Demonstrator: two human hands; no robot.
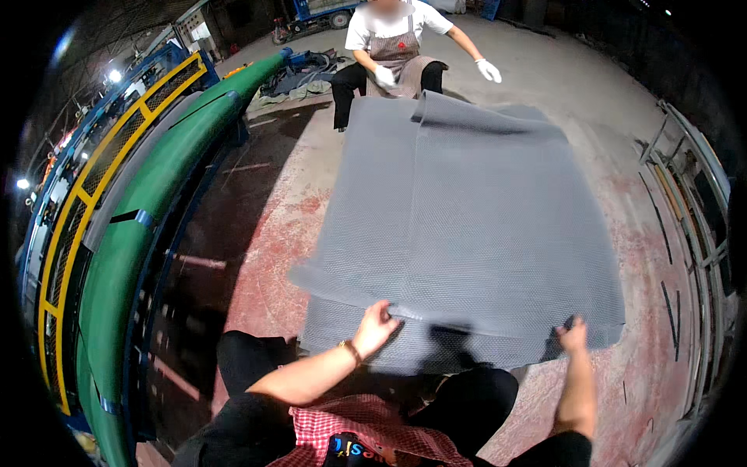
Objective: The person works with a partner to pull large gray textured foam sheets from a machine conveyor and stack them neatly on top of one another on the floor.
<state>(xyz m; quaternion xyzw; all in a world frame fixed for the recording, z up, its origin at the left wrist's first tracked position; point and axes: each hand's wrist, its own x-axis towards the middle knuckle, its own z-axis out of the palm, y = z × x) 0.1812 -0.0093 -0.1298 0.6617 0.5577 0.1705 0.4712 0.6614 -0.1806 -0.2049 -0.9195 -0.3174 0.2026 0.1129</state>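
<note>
Large grey textured mat sheets [482, 226] lie stacked on the floor in front of me, their fine pattern showing across the surface. My left hand [376, 328] is closed in a pinch on the near edge of the upper sheet, left of middle. That sheet's left near corner [305, 277] stands slightly raised and sticks out past the stack. At the right, my right hand [573, 335] has its fingers closed on the same near edge. A strip of a lower sheet [350, 335] shows below the edge, nearer to me. At the far side, part of a sheet is folded over [482, 118].
Beyond the stack a person in white gloves [397, 47] and a striped apron sits facing me. Along the left runs a long green roller [156, 183] beside a yellow guard frame [109, 167]. A metal rack [692, 187] stands at the right, with thin dark strips [671, 311] on the floor.
</note>
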